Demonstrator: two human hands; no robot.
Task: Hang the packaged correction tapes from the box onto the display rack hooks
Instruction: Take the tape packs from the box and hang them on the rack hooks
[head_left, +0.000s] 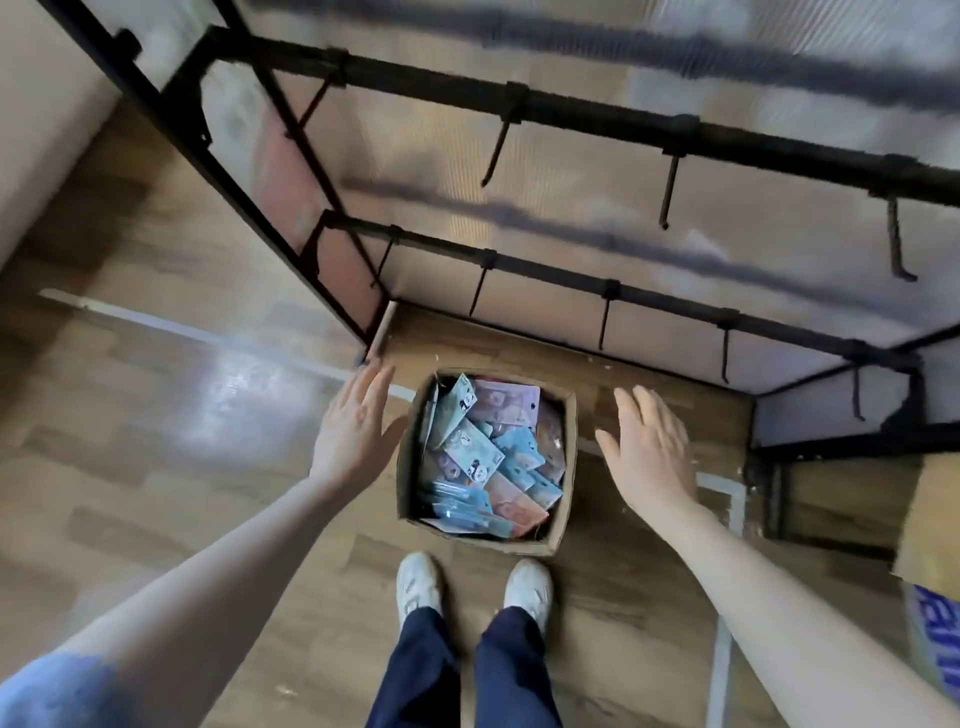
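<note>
An open cardboard box (567, 467) stands on the wooden floor just ahead of my feet. It is full of packaged correction tapes (488, 457), blue and pink cards lying in a loose heap. My left hand (353, 423) hovers to the left of the box, fingers straight, holding nothing. My right hand (649, 457) hovers to the right of the box, also flat and empty. Above and behind the box stands the black display rack (571, 111) with two rails of bare hooks (667, 192).
A second cardboard box (930, 525) with blue print sits at the right edge. The rack's black foot frame (769, 488) lies on the floor to the right of my right hand. My white shoes (470, 587) stand directly behind the box. A pale wall runs along the left.
</note>
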